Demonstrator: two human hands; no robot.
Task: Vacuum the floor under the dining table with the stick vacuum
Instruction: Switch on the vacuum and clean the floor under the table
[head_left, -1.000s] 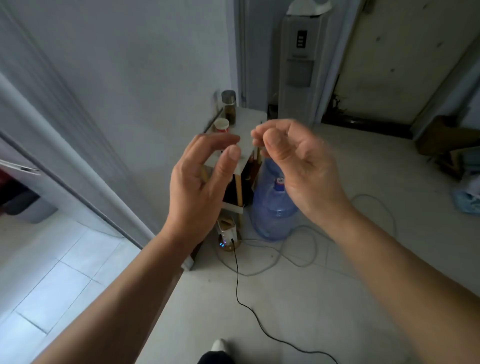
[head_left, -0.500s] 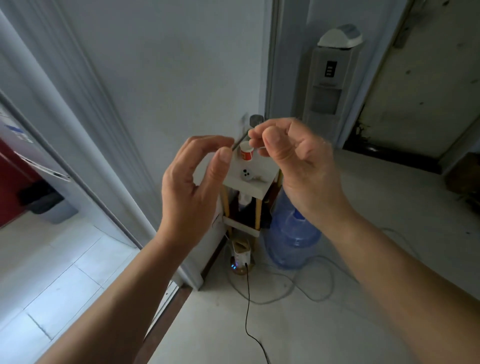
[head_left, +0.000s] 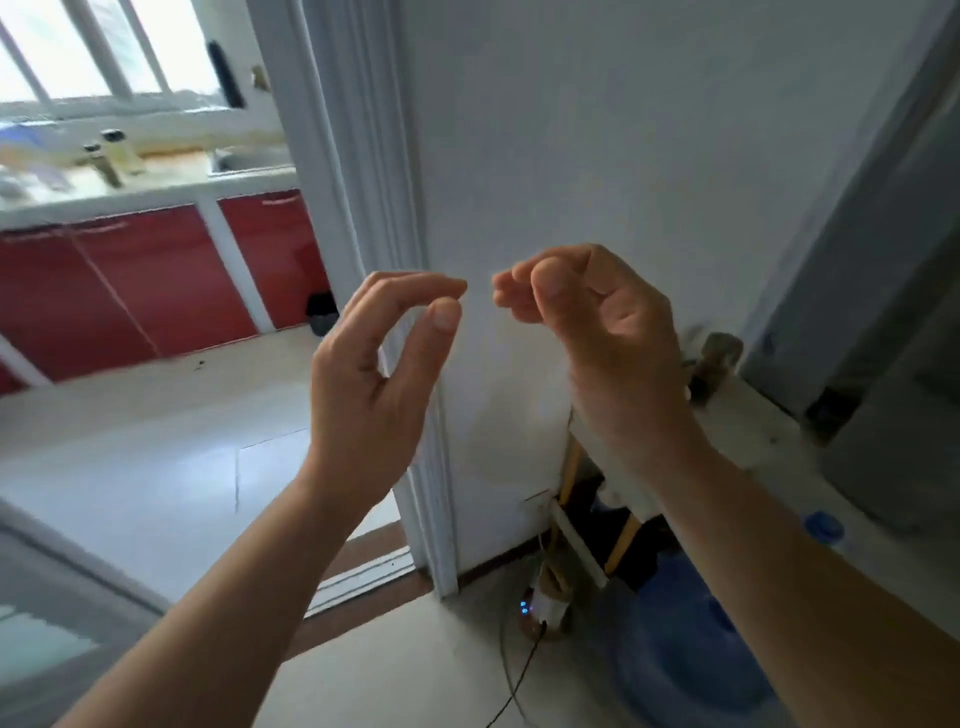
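Both hands are raised in front of a white wall (head_left: 623, 130), with bare forearms reaching up from the bottom corners. The left hand (head_left: 374, 374) has its fingers bent over so that the thumb tip nearly meets the fingertips, forming a ring with a small gap, and nothing can be seen between them. The right hand (head_left: 597, 338) is curled more tightly, with the thumb lying across the folded fingers, and it too holds nothing that can be seen. The two hands are near each other but do not touch. Where the stick vacuum and the dining table are cannot be told from this view. Behind the left hand a white door frame (head_left: 363, 208) opens onto a kitchen with a pale tiled floor (head_left: 156, 467), red cabinets (head_left: 156, 280) under a blurred surface (head_left: 156, 195), a bright window (head_left: 104, 47) above, and a dark bin (head_left: 322, 312) standing by the cabinets. Below the right wrist a small stand (head_left: 571, 467) with yellowish legs stands against the wall. Just beside it on the floor are a large blue water bottle (head_left: 691, 660) and a small device (head_left: 540, 608) showing blue lights. A black cable (head_left: 519, 675) runs from the device toward the bottom edge.
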